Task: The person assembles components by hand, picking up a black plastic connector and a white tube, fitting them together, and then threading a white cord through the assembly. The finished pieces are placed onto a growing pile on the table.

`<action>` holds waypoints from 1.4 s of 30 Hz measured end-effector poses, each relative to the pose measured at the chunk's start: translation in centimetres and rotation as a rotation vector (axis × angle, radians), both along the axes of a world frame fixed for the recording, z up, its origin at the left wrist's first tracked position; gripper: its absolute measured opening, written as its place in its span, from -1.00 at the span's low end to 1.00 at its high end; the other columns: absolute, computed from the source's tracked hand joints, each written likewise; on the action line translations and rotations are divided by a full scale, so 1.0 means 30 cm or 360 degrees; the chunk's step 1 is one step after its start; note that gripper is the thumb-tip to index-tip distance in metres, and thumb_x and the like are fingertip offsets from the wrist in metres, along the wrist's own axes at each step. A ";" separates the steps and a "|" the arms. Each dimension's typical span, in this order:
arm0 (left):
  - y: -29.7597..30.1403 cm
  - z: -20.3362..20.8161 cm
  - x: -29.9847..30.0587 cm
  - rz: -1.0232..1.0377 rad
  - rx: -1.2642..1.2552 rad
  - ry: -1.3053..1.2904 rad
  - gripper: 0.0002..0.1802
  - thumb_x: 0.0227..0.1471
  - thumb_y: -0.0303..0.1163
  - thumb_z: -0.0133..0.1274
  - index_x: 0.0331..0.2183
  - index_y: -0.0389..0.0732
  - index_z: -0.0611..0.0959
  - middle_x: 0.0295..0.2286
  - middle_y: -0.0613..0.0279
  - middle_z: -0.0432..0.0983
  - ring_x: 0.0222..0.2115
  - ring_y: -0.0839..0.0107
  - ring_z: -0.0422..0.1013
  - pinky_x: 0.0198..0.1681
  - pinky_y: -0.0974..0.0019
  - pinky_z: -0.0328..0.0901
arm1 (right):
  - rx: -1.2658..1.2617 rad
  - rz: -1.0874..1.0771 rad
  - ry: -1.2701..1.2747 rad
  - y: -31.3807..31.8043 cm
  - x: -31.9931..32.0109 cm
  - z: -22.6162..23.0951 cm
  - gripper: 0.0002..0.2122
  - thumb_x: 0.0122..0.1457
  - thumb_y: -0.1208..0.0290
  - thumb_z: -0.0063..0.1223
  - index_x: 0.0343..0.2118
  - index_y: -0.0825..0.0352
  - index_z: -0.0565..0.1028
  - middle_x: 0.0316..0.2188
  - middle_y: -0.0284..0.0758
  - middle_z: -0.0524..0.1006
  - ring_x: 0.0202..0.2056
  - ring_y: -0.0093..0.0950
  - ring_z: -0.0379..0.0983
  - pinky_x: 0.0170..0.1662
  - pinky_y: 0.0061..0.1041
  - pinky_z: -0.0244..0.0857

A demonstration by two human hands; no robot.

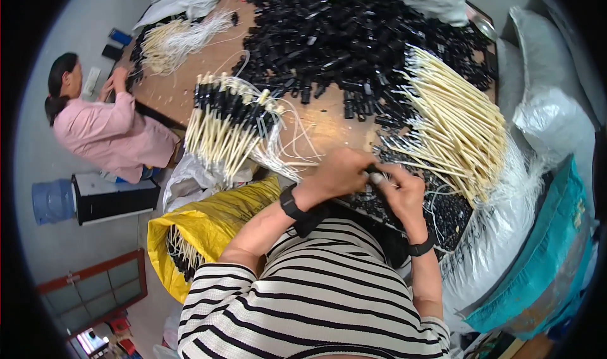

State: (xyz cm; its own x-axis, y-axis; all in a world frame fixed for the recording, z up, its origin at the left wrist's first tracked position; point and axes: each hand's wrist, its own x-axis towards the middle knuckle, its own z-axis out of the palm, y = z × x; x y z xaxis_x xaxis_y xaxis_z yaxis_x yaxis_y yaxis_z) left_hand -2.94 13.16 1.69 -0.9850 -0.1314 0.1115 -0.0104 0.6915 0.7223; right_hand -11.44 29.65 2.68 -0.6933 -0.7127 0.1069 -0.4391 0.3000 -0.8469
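Note:
At the table's near edge my two hands meet. My left hand (338, 172) is closed round a thin cream stick (303, 164), whose end sticks out on its left side. My right hand (404, 194) pinches a small black piece (372, 169) between the two hands; the fingers hide most of it, and I cannot tell how it joins the stick. A pale covering shows on a right fingertip. Left of my hands lies a bundle of cream sticks with black sleeves and white cords (227, 128). On the right is a large pile of cream sticks (458, 128).
A heap of black plastic pieces (316, 36) covers the far table (329, 119). White sacks (487, 245) and a teal sack (544, 258) crowd the right. A yellow sack (215, 213) holding sticks stands lower left. Another person (107, 119) works at the table's left side.

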 end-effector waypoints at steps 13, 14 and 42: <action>-0.302 0.085 0.198 0.0871 -0.0861 0.0653 -0.85 -0.32 -0.45 0.10 -0.50 -0.11 0.61 -0.49 0.25 0.50 -0.34 0.22 0.40 -0.17 0.17 0.17 | -0.0364 -0.0234 0.0735 -0.156 -0.012 0.064 -0.87 0.04 0.67 0.11 -0.33 0.40 0.57 -0.37 -0.20 0.59 -0.35 -0.35 0.54 -0.27 -0.48 0.39; -0.366 0.067 0.232 0.1101 -0.1044 0.0650 -0.83 -0.32 -0.41 0.10 -0.49 -0.10 0.60 -0.44 0.27 0.50 -0.26 0.23 0.38 -0.09 0.10 0.11 | -0.0308 -0.0129 0.0637 -0.152 -0.013 0.062 -0.89 0.03 0.61 0.14 -0.34 0.38 0.57 -0.35 -0.23 0.58 -0.34 -0.35 0.53 -0.26 -0.47 0.37; -0.178 -0.081 -0.096 0.0152 0.0066 0.0092 -0.63 -0.14 -0.58 -0.02 -0.18 -0.19 0.50 -0.39 0.17 0.45 -0.32 0.24 0.41 -0.16 0.21 0.30 | 0.0657 -0.0633 0.1510 0.084 -0.341 0.057 -0.82 -0.01 0.44 0.19 -0.29 0.23 0.56 -0.50 -0.33 0.46 -0.41 -0.35 0.40 -0.25 -0.39 0.11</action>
State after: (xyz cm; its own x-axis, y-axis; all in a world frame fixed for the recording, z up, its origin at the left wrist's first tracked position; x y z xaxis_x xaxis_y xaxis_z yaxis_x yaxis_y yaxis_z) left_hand -5.80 7.81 -0.74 -0.9599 -0.2301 0.1600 -0.0326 0.6587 0.7517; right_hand -21.68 32.16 4.40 -0.6432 -0.5608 0.5213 -0.6663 0.7454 -0.0203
